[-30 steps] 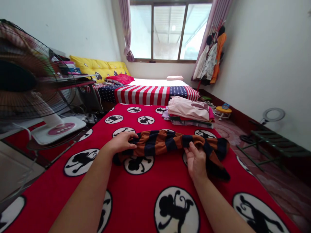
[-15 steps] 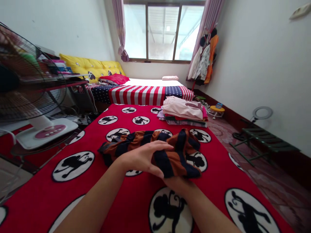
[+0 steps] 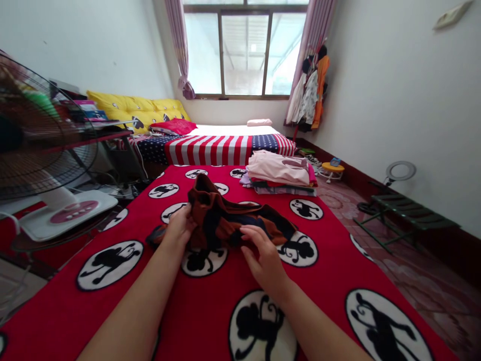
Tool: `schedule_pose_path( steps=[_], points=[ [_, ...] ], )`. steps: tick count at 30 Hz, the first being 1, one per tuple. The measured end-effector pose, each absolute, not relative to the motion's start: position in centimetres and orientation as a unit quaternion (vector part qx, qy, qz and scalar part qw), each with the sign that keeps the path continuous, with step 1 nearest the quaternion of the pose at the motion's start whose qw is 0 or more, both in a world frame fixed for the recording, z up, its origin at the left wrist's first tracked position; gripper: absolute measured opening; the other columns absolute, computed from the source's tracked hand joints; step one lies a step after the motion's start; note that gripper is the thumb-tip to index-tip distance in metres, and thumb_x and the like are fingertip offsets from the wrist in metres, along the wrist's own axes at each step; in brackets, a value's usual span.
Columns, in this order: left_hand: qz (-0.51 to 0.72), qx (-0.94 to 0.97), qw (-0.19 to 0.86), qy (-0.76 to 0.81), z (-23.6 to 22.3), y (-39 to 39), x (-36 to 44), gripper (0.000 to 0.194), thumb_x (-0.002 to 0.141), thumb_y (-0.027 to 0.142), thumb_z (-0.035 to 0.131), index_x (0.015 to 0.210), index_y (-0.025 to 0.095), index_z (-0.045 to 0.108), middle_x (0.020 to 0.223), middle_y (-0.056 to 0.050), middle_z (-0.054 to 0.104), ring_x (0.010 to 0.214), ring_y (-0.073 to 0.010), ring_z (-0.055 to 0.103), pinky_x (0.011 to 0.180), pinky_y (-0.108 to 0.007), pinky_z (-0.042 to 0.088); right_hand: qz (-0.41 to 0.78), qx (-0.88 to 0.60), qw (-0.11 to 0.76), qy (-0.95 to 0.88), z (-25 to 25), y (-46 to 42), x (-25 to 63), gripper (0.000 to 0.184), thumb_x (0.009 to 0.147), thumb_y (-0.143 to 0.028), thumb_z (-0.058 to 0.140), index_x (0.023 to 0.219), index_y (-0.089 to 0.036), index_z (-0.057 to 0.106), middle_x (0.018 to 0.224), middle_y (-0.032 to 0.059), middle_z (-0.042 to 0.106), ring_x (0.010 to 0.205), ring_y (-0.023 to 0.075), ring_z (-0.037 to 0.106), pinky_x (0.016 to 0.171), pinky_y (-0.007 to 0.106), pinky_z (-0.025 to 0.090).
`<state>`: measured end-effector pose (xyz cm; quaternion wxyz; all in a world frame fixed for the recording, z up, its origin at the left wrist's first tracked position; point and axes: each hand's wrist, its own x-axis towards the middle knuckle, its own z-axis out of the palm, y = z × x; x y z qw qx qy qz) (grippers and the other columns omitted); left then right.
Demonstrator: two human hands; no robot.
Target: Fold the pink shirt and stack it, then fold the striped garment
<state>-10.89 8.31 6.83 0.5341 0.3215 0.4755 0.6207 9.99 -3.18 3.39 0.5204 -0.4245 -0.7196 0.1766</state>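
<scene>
A brown and dark navy striped garment [image 3: 225, 218] lies bunched on a red blanket with black monkey medallions [image 3: 210, 306]. My left hand [image 3: 180, 228] grips the garment's left side, with part of the cloth raised above it. My right hand [image 3: 263, 253] pinches the garment's near edge in the middle, fingers curled on the cloth. Both forearms reach in from the bottom of the view.
A pile of folded clothes [image 3: 280, 173] sits at the blanket's far right. Beyond is a bed with a stars-and-stripes cover [image 3: 214, 148]. A standing fan [image 3: 41, 150] is close on the left. A green folding rack [image 3: 406, 213] stands on the floor at right.
The garment went from stretched flat across the blanket to folded over and bunched toward the left. My right hand carried its right end leftward, and both hands now grip the bundle close together.
</scene>
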Motion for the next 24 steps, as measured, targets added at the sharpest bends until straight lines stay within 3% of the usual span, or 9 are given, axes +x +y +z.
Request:
schedule_pose_path(
  steps=[3,6,12,14,16,19,21,24],
  points=[
    [0.633,0.273,0.544,0.479,6.3,9.3,-11.9,0.008,0.082,0.018,0.057,0.074,0.016,0.058,0.062,-0.001,0.064,0.056,-0.0133,0.062,0.057,-0.023,0.051,0.193,-0.458,0.574,-0.651,3.2,-2.5,10.6,0.03,0.085,-0.013,0.049,0.112,-0.023,0.059,0.118,0.0066,0.056,0.088,0.0148,0.062,0.083,0.031,0.052],
    [0.637,0.238,0.562,0.472,6.1,9.3,-11.5,0.012,0.084,0.014,0.052,0.074,0.016,0.058,0.063,-0.001,0.064,0.055,-0.0116,0.062,0.058,-0.022,0.051,0.228,-0.483,0.597,-0.598,2.9,-1.8,11.2,0.024,0.084,-0.018,0.053,0.106,-0.022,0.061,0.115,0.0065,0.059,0.081,0.0147,0.063,0.075,0.029,0.053],
    [0.586,0.287,0.637,0.41,8.0,7.3,-9.4,0.008,0.081,0.015,0.058,0.085,0.013,0.064,0.08,-0.006,0.071,0.069,-0.017,0.067,0.066,-0.027,0.055,0.282,-0.505,0.604,-0.548,2.8,-1.7,11.3,0.032,0.082,-0.024,0.056,0.114,-0.021,0.057,0.114,0.0065,0.061,0.067,0.0117,0.062,0.068,0.027,0.052],
    [0.54,0.356,0.675,0.356,9.2,5.9,-8.7,0.013,0.077,0.016,0.062,0.09,0.014,0.065,0.084,-0.006,0.071,0.073,-0.0183,0.068,0.067,-0.027,0.055,0.286,-0.501,0.601,-0.553,3.1,-1.9,11.1,0.039,0.082,-0.026,0.058,0.12,-0.022,0.054,0.12,0.0069,0.059,0.062,0.0095,0.06,0.065,0.027,0.052],
    [0.487,0.426,0.7,0.302,10.5,4.4,-8.0,0.018,0.075,0.02,0.066,0.092,0.015,0.065,0.085,-0.006,0.071,0.075,-0.0199,0.068,0.066,-0.027,0.054,0.267,-0.518,0.583,-0.567,3.3,-2.1,11.0,0.058,0.077,-0.028,0.063,0.132,-0.026,0.046,0.129,0.0077,0.053,0.06,0.0088,0.058,0.062,0.027,0.051],
    [0.471,0.463,0.698,0.277,12.2,2.7,-7.5,0.022,0.074,0.027,0.067,0.093,0.016,0.065,0.084,-0.005,0.071,0.076,-0.0224,0.069,0.062,-0.027,0.053,0.2,-0.578,0.523,-0.594,3.4,-2.1,11.2,0.09,0.06,-0.03,0.078,0.141,-0.029,0.037,0.134,0.0085,0.051,0.077,0.0174,0.063,0.065,0.03,0.051],
    [0.515,0.439,0.681,0.281,12.8,2.6,-7.6,0.021,0.076,0.029,0.065,0.092,0.016,0.065,0.084,-0.005,0.07,0.076,-0.0215,0.068,0.063,-0.028,0.053,0.18,-0.598,0.482,-0.615,3.3,-2.0,11.6,0.075,0.056,-0.029,0.08,0.127,-0.027,0.056,0.117,0.0061,0.063,0.085,0.0232,0.064,0.067,0.032,0.049],
    [0.602,0.392,0.621,0.314,12.2,4.2,-8.4,0.016,0.077,0.027,0.063,0.088,0.016,0.063,0.084,-0.005,0.069,0.074,-0.018,0.067,0.065,-0.027,0.053,0.255,-0.569,0.51,-0.593,3.5,-1.7,12.2,0.02,0.069,-0.034,0.072,0.084,-0.021,0.071,0.075,0.0008,0.068,0.07,0.0191,0.062,0.061,0.027,0.046]
  ],
)
